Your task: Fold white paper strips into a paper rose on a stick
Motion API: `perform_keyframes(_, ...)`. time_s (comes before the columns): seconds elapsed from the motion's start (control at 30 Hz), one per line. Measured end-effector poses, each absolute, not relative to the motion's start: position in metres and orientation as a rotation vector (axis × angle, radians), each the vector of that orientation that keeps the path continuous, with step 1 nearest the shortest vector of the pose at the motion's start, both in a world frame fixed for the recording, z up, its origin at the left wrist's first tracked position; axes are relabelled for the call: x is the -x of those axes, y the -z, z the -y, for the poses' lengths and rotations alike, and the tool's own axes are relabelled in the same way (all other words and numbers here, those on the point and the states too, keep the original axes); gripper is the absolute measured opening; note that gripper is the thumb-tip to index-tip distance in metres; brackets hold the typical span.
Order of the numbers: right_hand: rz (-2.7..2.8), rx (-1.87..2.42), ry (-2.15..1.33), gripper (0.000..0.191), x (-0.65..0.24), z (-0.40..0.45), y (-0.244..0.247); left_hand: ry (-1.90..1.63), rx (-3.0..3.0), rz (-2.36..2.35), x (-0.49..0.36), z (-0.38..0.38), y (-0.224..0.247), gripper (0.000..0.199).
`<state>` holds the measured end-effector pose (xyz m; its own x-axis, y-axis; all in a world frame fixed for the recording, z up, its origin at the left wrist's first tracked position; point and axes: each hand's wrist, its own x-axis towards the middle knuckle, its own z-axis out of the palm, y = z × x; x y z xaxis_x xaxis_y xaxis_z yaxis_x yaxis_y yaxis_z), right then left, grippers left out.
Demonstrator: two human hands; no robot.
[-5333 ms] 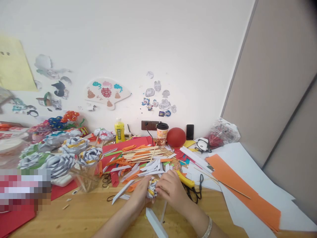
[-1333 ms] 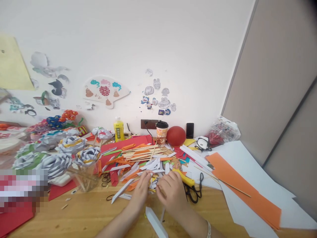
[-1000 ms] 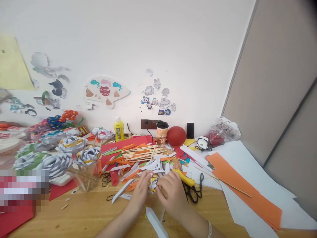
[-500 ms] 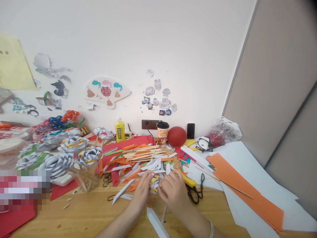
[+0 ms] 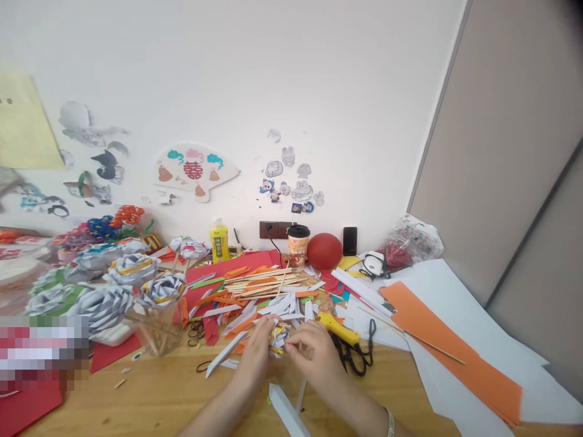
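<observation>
Between my hands is a paper flower [image 5: 279, 337] of folded white and yellow strips, partly hidden by my fingers. My left hand [image 5: 259, 347] is closed around its left side. At its right edge my right hand [image 5: 314, 353] is pinched, thumb and forefinger together at the strips. A stick [image 5: 301, 393] shows below the flower; I cannot tell whether it joins it. Near me on the wooden table lies a folded white paper strip [image 5: 288, 413]. Just right of my right hand are a yellow glue gun [image 5: 339, 329] and black-handled scissors [image 5: 359, 363].
Behind my hands lie loose paper strips [image 5: 237, 309] and wooden sticks [image 5: 259, 283]. A lidded cup [image 5: 298, 249], a yellow bottle [image 5: 219, 241] and a red balloon [image 5: 325, 251] stand by the wall. Finished paper flowers [image 5: 102, 306] fill the left; orange paper [image 5: 455, 358] lies right.
My right hand has drawn slightly away from the flower and its fingers now pinch at the edge, showing more of the flower. My left hand has shifted slightly left with it.
</observation>
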<state>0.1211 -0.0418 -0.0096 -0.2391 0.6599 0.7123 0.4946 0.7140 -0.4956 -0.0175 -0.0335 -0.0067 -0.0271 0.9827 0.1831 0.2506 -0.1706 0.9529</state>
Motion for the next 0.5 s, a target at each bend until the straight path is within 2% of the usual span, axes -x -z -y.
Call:
perform_keyframes(0.1, 1.882, 0.972, -0.378, 0.015, -0.1225, 0.0404, 0.0063, -1.258, -1.537, -1.284, 0.0163, 0.0334, 0.0066, 0.025)
perform_keyframes(0.23, 1.897, 0.997, -0.374, 0.012, -0.1246, 0.0400, 0.0039, -1.259, -1.518, -1.280, 0.0154, 0.0344, 0.0052, 0.024)
perform_keyframes(0.5, 1.985, 0.978, 0.023, 0.010, -0.1229, 0.0396, 0.0121, -1.237, -1.523, -1.304, 0.0158, 0.0341, 0.0038, 0.023)
